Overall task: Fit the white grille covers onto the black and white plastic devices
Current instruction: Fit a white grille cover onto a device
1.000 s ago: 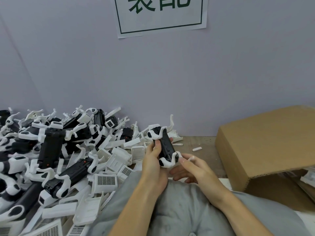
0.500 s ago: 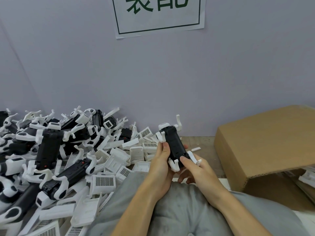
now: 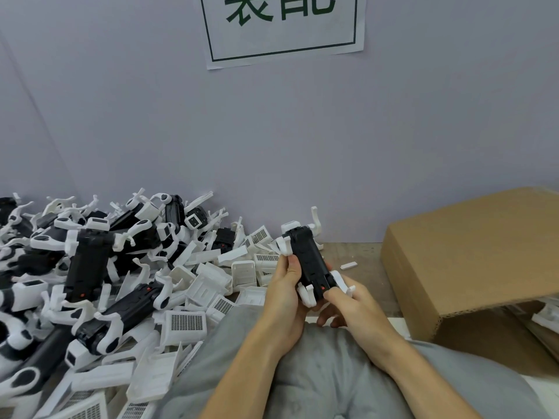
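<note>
1. The device (image 3: 310,263) sits above the lap, black face up — a second ago its white-clipped side showed.
2. Left hand (image 3: 286,285) grips its side; right hand (image 3: 348,300) pinches the near end.
3. No grille cover (image 3: 186,323) held yet — fitting probably comes next.

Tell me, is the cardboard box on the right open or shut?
Open: the cardboard box lies tipped, its opening facing the camera, white parts visible inside.
</note>
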